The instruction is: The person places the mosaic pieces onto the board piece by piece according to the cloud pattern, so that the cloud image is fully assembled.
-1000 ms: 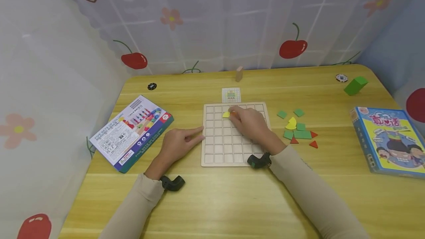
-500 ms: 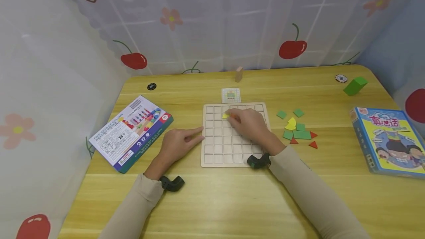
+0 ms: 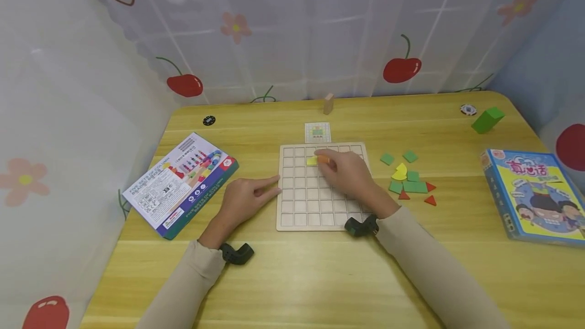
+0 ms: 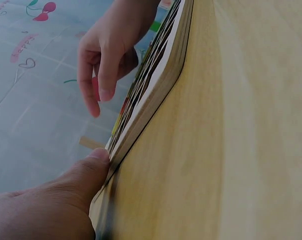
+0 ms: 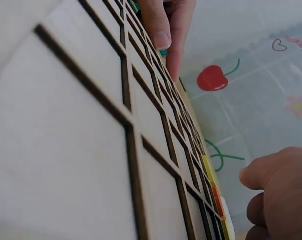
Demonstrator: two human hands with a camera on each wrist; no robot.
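Pale wooden grid board (image 3: pixel 311 212) lies flat at the middle of the yellow wooden bench (image 3: pixel 292 278). Right hand (image 3: pixel 348 171) rests over the board's far rows, fingers curled down — the fingertips sit at a small orange piece (image 3: pixel 322 158), which lies in a far cell just beside a yellow piece (image 3: pixel 312 161); whether the fingers pinch the orange piece or only touch it I cannot tell. Left hand (image 3: pixel 244 198) lies on the bench at the board's left edge, forefinger straight and touching the rim — nothing held. Loose green, yellow and red flat pieces (image 3: pixel 409 182) lie right of the board, apart from both hands. A small pattern card (image 3: pixel 317 132) lies just beyond the board.
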